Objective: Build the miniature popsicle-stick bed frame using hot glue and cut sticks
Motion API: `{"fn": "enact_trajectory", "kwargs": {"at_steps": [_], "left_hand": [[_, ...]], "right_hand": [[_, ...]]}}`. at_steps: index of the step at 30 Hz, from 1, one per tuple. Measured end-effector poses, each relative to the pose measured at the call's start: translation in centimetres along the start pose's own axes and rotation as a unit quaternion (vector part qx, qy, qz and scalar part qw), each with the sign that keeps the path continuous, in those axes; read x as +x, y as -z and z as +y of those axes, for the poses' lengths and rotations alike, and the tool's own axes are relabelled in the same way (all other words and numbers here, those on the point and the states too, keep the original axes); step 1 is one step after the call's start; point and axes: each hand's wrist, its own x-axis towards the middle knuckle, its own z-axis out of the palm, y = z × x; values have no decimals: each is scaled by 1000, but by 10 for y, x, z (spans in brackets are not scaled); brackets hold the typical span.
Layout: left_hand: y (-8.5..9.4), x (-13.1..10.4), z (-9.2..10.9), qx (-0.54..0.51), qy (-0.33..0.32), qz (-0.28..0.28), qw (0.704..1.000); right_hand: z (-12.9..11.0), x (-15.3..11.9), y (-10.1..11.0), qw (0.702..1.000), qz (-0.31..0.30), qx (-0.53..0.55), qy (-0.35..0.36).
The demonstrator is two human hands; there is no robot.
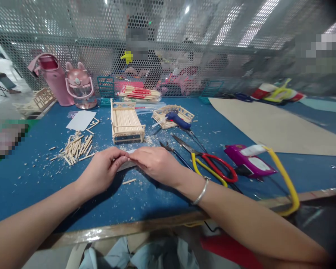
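Observation:
My left hand [102,172] and my right hand [156,164] meet over a flat pale strip [126,164] lying on the blue table [30,175]; both hands press or pinch it, and most of it is hidden under the fingers. A silver bangle [201,192] sits on my right wrist. Just beyond my hands stands a small bed-like model of wooden sticks [126,123]. A loose stick [128,181] lies below my hands.
Cut stick pieces [77,147] lie left. Red and yellow scissors [210,164], pliers [173,151], a purple glue gun [249,162] with yellow cord lie right. A blue glue gun [177,119] rests on a stick frame. Pink bottles [67,84], white card [81,120], mesh screen behind.

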Motion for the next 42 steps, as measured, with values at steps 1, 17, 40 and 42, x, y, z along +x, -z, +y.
{"fn": "enact_trajectory", "kwargs": {"at_steps": [1,17,40,42], "left_hand": [[0,0,0,-9,2,2,1000],[24,10,-16,12,22,-77,997],[22,5,-23,103,-25,-143,984],[21,5,-23,105,-27,-143,984]], "right_hand": [[1,0,0,1000,4,0,1],[3,12,9,987,83,103,-93],[-5,21,-16,994,-103,-26,-6],[-6,23,-19,994,-102,-43,7]]}}
